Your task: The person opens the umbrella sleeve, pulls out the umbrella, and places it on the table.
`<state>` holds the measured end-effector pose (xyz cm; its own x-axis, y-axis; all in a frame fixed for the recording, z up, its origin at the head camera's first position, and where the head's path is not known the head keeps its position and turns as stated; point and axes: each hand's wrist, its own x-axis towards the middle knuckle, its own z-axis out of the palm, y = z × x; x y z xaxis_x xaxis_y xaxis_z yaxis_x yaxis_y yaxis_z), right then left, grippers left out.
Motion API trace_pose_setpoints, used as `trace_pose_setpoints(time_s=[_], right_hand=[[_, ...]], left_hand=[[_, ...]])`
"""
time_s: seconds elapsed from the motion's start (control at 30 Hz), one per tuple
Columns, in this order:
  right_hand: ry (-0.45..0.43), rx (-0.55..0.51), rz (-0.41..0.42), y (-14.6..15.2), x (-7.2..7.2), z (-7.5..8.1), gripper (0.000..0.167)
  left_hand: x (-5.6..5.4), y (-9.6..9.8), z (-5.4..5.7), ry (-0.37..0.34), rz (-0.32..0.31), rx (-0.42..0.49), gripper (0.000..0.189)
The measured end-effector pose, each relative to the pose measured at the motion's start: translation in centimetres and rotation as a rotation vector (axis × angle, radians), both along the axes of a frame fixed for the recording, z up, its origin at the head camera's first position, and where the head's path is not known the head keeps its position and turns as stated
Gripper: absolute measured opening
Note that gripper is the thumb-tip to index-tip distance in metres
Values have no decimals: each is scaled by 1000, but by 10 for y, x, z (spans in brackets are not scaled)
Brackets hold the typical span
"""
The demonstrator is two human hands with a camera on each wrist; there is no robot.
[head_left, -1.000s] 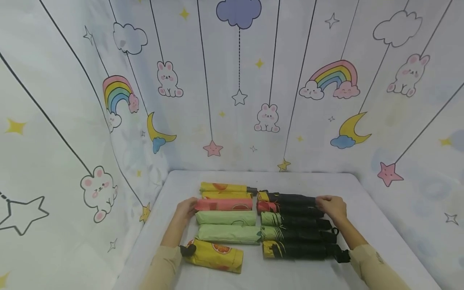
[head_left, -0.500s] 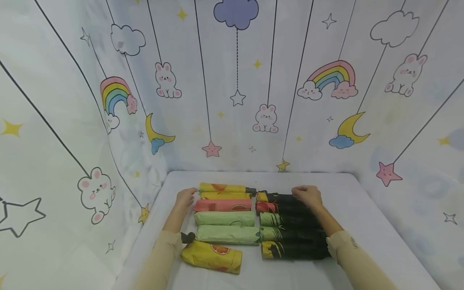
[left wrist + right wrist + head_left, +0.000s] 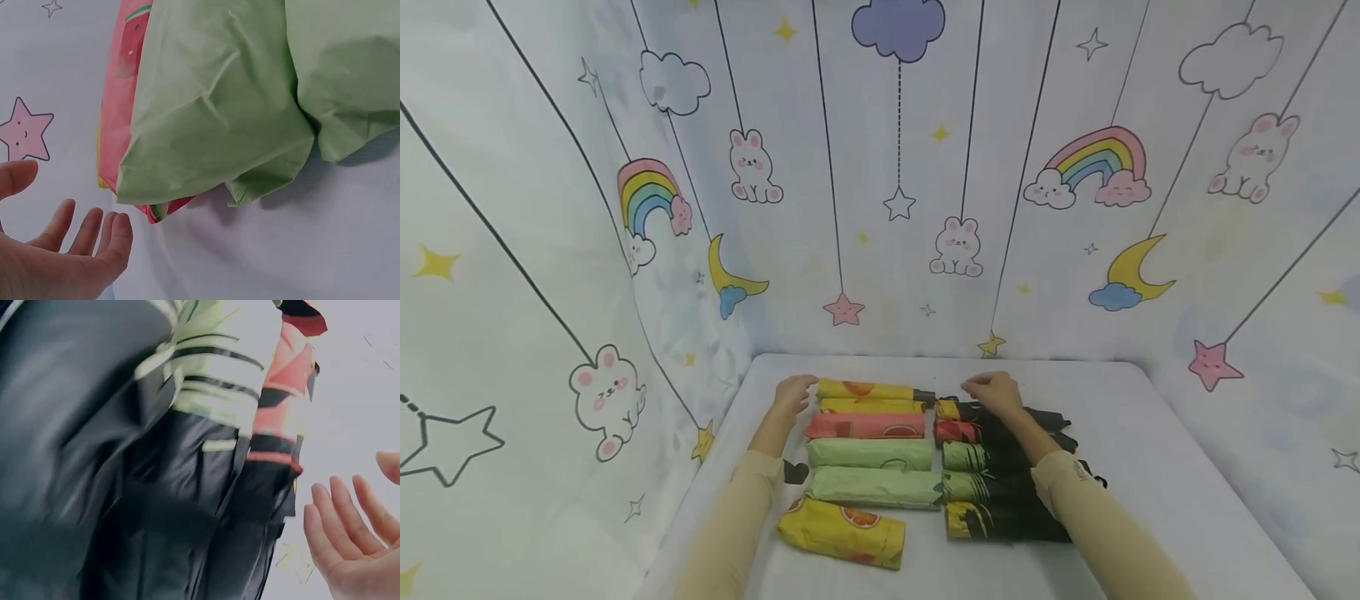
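Folded umbrellas in printed covers lie in two columns. My left hand (image 3: 793, 393) is at the left end of the rearmost yellow umbrella (image 3: 865, 390), fingers relaxed; whether it touches cannot be told. In front of that umbrella lie a red watermelon-print umbrella (image 3: 846, 426) and two light green umbrellas (image 3: 865, 454). My right hand (image 3: 996, 393) hovers at the back of the right column, near the black-and-yellow umbrella (image 3: 949, 410), holding nothing. Its fingers are loosely bent in the right wrist view, beside the dark folded umbrellas (image 3: 181, 456). The right forearm hides part of this column.
A yellow orange-print umbrella (image 3: 842, 533) lies askew at the front left. A black-and-yellow umbrella (image 3: 1000, 522) is foremost in the right column. A dark handle (image 3: 795, 472) sticks out by the left forearm. White patterned walls (image 3: 895, 275) enclose the white table (image 3: 707, 533).
My right hand has left the right ends of the dark umbrellas and moved left and back. My left hand has shifted from the red umbrella's end back towards the rearmost yellow one.
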<state>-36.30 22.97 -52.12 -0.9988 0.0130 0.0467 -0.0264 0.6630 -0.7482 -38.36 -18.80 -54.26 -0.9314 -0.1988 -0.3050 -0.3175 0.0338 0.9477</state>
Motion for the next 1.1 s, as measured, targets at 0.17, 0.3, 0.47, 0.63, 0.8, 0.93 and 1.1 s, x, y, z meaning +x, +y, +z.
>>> trace_pose_setpoints(time_s=[0.17,0.3,0.47,0.63,0.8,0.93,1.1], right_hand=[[-23,38,15,-20,-8,-1,38],[-27,51,27,-32,-16,-7,36],[-34,100,49,-47,-27,-22,38],[-39,168,78,-61,-35,-35,41],[-34,228,83,-70,-33,-38,41],[-38,320,84,-74,-35,-42,42],[-28,376,94,-74,-40,-52,44]], left_hand=[[-4,1,-6,38,-22,-21,58],[-9,6,-12,61,-37,-64,54],[-16,11,-18,52,-23,-132,51],[-16,15,-22,43,-9,-178,50],[-15,19,-22,72,-16,-248,54],[-18,18,-26,83,-40,-292,56],[-23,18,-33,79,-68,-326,53]])
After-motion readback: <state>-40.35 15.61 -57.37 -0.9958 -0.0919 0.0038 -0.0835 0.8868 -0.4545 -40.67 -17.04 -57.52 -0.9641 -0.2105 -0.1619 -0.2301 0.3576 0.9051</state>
